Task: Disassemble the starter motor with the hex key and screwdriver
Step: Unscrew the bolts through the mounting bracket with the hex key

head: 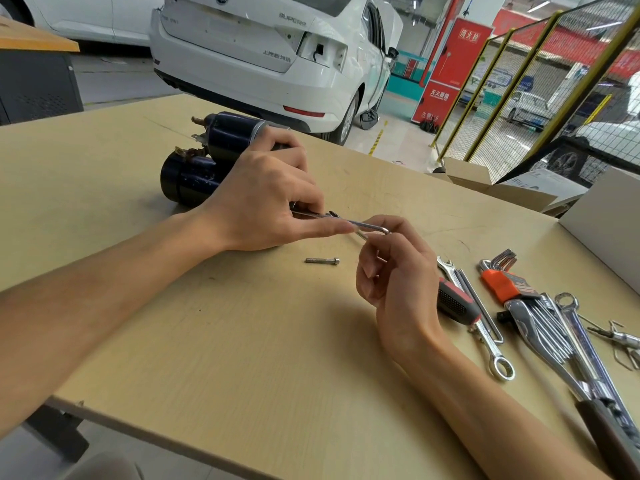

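The black starter motor [204, 161] lies on the wooden table [242, 341] at the back left. My left hand [263, 199] covers its near end and pinches a thin metal piece at the long arm of the silver hex key [360, 225], with its index finger stretched along the key. My right hand [394, 271] pinches the bent end of the key. What the key's tip meets is hidden behind my left hand. One removed bolt [322, 260] lies loose on the table below the hands. A red-and-black screwdriver [457, 301] lies just right of my right hand.
To the right lie a combination wrench [485, 337], an orange-holdered hex key set [502, 278], several larger chrome wrenches [561, 337] and a small pick tool [620, 337]. Cardboard boxes [478, 178] stand at the far right edge. A white car [270, 57] is parked behind the table.
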A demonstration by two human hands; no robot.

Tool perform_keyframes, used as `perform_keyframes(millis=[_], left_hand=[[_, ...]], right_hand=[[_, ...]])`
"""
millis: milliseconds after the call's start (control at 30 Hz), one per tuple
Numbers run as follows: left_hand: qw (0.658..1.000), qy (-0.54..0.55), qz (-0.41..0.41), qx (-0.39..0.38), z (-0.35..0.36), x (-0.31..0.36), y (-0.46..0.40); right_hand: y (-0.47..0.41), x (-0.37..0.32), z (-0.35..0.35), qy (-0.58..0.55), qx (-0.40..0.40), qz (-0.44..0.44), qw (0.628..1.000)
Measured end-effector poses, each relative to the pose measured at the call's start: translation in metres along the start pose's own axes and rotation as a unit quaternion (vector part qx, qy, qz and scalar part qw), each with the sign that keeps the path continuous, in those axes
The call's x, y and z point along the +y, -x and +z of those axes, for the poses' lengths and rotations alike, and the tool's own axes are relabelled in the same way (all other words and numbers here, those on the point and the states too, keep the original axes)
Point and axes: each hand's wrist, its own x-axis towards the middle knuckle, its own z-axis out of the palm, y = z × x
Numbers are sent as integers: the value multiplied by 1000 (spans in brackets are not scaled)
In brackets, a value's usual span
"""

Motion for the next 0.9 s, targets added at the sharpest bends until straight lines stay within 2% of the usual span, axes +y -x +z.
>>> perform_keyframes(millis=[200,333,500,767,900], left_hand=[[1000,0,0,-4,0,1,0],[1000,1,4,-9,-1,1,0],[1000,-7,10,-11,-2,1,-1],[1000,0,-4,-2,0,1,0],[1000,-4,-2,1,0,1,1]], right_hand=[[-2,-2,1,-13,26,24,999],[-1,-4,2,-31,-7,36,999],[2,-5,4,-43,-69,10,997],[1,-2,1,-31,-83,-36,995],[1,0,-1,-14,-64,-37,997]])
